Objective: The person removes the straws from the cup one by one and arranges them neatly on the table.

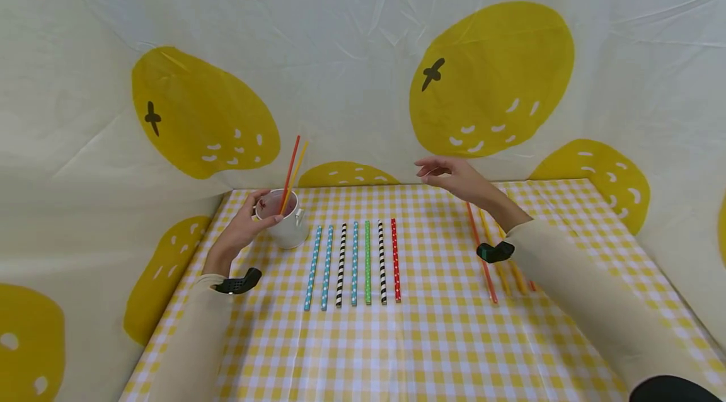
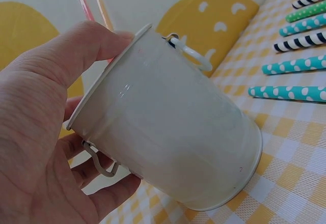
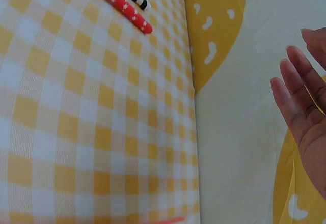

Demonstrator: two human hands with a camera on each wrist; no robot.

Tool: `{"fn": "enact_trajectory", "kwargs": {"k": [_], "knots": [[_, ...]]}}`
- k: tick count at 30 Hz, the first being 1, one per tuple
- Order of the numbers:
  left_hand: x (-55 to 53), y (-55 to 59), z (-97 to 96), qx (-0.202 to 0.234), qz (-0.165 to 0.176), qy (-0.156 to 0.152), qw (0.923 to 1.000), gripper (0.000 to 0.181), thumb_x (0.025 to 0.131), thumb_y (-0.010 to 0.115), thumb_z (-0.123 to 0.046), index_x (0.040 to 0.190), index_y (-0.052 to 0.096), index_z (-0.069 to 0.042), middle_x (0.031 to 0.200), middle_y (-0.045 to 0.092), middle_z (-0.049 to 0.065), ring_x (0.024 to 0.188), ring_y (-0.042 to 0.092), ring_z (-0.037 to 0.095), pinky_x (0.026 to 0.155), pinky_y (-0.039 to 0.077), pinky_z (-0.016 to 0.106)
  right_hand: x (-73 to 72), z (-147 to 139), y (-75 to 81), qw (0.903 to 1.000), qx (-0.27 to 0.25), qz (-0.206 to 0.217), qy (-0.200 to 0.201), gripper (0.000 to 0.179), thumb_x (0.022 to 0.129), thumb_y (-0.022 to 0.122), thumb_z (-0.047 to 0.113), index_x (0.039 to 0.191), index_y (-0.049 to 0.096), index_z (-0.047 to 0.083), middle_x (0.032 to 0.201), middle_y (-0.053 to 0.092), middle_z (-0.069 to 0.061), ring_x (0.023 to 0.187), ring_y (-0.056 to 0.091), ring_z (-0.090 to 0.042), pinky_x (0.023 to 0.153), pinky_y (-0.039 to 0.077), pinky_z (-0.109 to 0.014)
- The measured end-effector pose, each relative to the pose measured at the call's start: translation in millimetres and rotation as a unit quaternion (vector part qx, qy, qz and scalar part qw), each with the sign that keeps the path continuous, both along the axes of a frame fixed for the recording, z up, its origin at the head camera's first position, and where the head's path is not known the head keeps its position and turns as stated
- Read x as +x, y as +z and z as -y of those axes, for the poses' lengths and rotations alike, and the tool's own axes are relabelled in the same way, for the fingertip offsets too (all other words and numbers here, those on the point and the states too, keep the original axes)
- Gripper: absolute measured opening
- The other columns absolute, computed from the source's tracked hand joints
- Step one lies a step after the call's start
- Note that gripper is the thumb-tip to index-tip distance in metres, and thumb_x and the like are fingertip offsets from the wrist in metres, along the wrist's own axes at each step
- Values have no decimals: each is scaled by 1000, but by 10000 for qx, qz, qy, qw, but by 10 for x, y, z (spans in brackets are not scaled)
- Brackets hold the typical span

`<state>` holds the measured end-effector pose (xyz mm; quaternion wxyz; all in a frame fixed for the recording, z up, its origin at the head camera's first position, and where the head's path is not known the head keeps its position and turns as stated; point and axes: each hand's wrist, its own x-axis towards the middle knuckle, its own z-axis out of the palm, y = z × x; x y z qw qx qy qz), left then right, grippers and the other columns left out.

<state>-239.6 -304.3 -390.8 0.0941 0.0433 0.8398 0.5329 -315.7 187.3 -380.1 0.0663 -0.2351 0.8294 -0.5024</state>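
Observation:
My left hand (image 1: 241,230) grips a small white metal pail (image 2: 168,117), thumb at the rim and fingers round its side. The pail stands at the table's back left, with small loop handles on its sides. Leaning in it are a red straw (image 1: 290,166) and an orange straw (image 1: 299,169). Raised over the back of the table, my right hand (image 3: 308,96) holds nothing, its fingers loosely bent. Below my right forearm lie a red straw (image 1: 482,257) and several orange straws (image 1: 493,251), partly hidden by the arm.
Several patterned paper straws lie side by side mid-table: blue dotted (image 1: 312,268), black-and-white striped (image 1: 341,265), green (image 1: 368,263) and red (image 1: 396,260). A yellow-checked cloth (image 1: 351,351) covers the table. Behind it hangs a pale sheet (image 1: 340,74) with yellow fruit prints.

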Motion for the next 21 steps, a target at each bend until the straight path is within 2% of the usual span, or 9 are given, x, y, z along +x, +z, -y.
{"fn": "enact_trajectory", "kwargs": {"k": [3,5,7,10,12,21], "knots": [[2,5,2,-44,-8,-1,10000,84,97,70,-20,161,18,-10,162,20,20,139,31,45,106,33,55,-14,136,35,9999,-93,-44,134,41,102,63,13,142,58,9,126,65,-17,120,58,-34,97,46,-44],[-4,-5,10,-65,-18,0,10000,85,97,71,-20,161,17,-9,162,20,20,139,31,45,106,33,55,42,235,126,9996,-112,-44,250,42,102,63,13,143,57,7,127,64,-18,121,57,-37,97,45,-46],[-13,-19,20,-83,-15,1,10000,85,97,71,-21,162,17,-9,162,20,20,138,31,45,106,33,55,35,325,133,9992,-165,-95,344,42,101,64,16,143,57,9,127,63,-19,121,57,-36,98,45,-48],[-16,-25,24,-93,-18,8,10000,85,96,71,-22,161,18,-9,162,21,20,138,32,45,106,33,55,5,451,104,9984,-235,-170,494,42,101,65,20,143,58,14,130,62,-15,122,57,-33,99,46,-49],[-16,-25,22,-99,-28,11,9999,84,96,71,-22,161,18,-9,162,21,20,138,32,45,106,32,55,-73,529,18,9975,-318,-241,580,42,102,64,20,143,58,16,132,62,-13,122,57,-30,100,46,-50],[-17,-19,24,-109,-33,17,9999,85,96,72,-22,161,19,-9,162,21,20,139,32,45,107,32,55,-168,922,-26,9941,-568,-321,863,42,102,64,15,143,57,9,127,64,-14,118,59,-29,102,45,-49]]}}
